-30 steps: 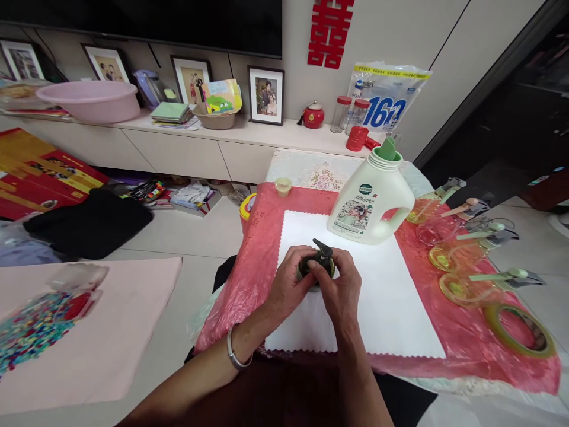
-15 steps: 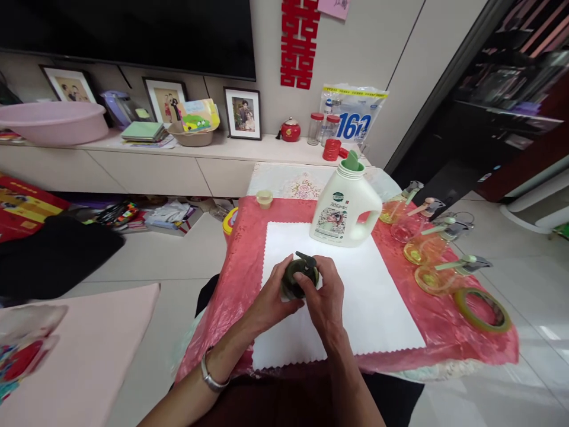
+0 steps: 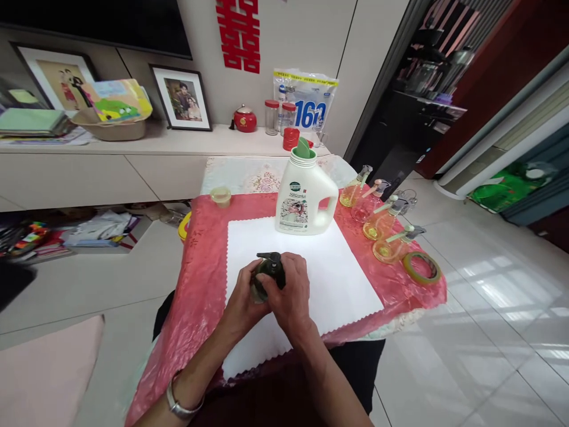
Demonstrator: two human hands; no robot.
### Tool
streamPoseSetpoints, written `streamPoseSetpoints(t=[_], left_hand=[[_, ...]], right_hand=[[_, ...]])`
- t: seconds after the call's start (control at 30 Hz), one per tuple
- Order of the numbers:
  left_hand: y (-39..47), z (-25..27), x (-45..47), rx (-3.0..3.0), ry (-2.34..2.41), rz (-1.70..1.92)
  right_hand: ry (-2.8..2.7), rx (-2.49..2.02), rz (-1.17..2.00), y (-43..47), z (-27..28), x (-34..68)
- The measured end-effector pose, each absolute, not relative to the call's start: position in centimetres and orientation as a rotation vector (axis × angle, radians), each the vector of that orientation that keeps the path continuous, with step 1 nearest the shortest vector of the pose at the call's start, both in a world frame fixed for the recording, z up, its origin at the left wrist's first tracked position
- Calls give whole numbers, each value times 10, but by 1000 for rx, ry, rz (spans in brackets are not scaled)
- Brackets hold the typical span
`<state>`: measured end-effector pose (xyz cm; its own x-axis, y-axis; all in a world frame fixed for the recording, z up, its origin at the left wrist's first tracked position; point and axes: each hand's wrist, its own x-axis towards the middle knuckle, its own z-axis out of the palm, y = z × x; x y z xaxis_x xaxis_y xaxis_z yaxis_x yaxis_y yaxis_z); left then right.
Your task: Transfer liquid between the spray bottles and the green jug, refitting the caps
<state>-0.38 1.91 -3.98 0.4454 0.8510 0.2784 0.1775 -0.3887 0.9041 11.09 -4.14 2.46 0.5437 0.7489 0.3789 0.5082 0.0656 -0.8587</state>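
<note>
Between my two hands is a dark green pump bottle (image 3: 271, 271) with a black pump spout pointing left. My left hand (image 3: 243, 296) wraps round its lower left side. My right hand (image 3: 291, 290) closes round the right side and top, with the thumb laid across the front of the bottle. Both hands are over a white scallop-edged sheet (image 3: 338, 284) on the table. Behind them stands a large white detergent jug (image 3: 304, 198) with a green spout in its open neck and a handle on its right.
Red plastic film (image 3: 200, 255) covers the table. Several clear pump bottles with yellow or pink contents (image 3: 386, 249) line the right side, by a roll of tape (image 3: 421, 268). A small lidded tub (image 3: 220, 196) sits at the back left. A cabinet (image 3: 178, 172) runs behind.
My view has swung to the right, so everything shifts left in the picture. The pump spout has turned to point more squarely left. Both hands keep hold of the bottle.
</note>
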Motion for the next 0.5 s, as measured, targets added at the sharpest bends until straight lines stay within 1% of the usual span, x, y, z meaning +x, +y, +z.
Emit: streamPoseSetpoints(t=[0.23, 0.4, 0.5], left_hand=[[11, -58, -12, 1982, 880, 932], [7, -55, -14, 2144, 908, 824], [4, -51, -13, 2184, 925, 813]], right_hand=[[-1036, -1577, 236, -51, 32, 127], [-915, -1587, 169, -83, 41, 170], [-882, -1732, 46, -109, 39, 208]])
